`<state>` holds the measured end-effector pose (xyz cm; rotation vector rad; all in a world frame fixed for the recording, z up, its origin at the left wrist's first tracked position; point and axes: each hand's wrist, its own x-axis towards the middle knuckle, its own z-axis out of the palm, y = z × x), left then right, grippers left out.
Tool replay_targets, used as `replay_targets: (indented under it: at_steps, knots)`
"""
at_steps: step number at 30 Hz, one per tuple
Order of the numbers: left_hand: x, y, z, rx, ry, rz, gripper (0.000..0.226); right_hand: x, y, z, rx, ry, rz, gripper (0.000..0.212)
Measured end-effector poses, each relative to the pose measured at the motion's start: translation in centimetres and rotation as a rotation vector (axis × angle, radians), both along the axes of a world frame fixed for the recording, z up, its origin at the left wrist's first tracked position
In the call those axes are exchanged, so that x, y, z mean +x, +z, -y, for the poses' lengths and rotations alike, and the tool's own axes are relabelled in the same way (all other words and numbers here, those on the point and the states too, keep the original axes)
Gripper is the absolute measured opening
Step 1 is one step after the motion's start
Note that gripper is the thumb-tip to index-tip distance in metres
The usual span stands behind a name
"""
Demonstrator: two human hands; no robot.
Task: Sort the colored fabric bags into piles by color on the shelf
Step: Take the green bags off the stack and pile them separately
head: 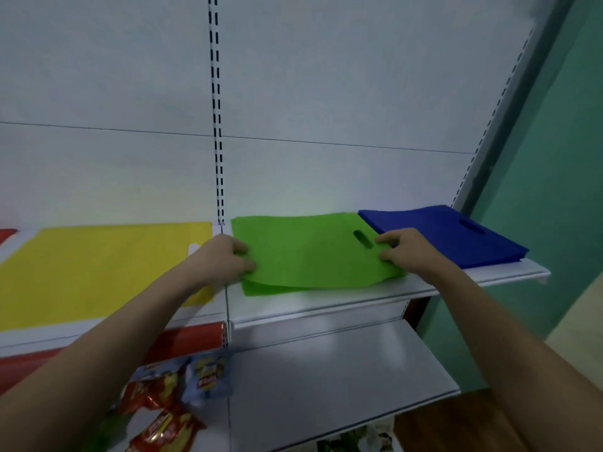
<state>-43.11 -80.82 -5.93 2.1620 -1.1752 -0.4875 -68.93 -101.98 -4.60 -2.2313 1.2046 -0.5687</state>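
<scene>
Green flat fabric bag with an oval handle slot lies mid-frame on the white shelf, left hand and right hand pinching its side edges.

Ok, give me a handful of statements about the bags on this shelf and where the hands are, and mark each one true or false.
1. Both hands hold the green bag, the left hand at its left edge and the right hand at its right edge. True.
2. The blue bags lie left of the yellow bag. False: they lie at the right end of the shelf, with green between them.
3. The green bag has an oval handle slot near the right hand. True.
4. Snack packets sit on the top shelf beside the blue bags. False: they are on a lower shelf, at the lower left.
</scene>
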Motion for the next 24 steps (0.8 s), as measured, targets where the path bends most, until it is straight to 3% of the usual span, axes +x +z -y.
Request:
replay_targets:
  at_steps: [9, 12, 15, 19, 24]
  knots:
    - [-0.3, -0.1, 0.9, 0.195, 0.034, 0.215, 0.053, 1.1, -0.4, 4.9, -0.168, 0.11, -0.369, 0.041]
    - [-0.8, 0.1, 1.3, 0.218, 0.064, 0.248, 0.057, 1.7, 0.7, 5.3, -0.295, 0.114, -0.157, 0.027]
    - [-1.2, 0.3, 1.4, 0.161, 0.134, 0.258, 0.051, 2.6, 2.7, 3.7, -0.229, 0.259, 0.046, 0.019]
    - [-2.5, 0.6, 0.2, 0.097, 0.234, 0.254, 0.041, 4.9, 4.1, 0.2, -0.083, 0.475, 0.09, 0.013]
    - [-2.8, 1.7, -3.6, 0.151, 0.437, 0.312, 0.041, 8.7, 3.1, -6.2, 0.066, 0.715, 0.118, 0.015]
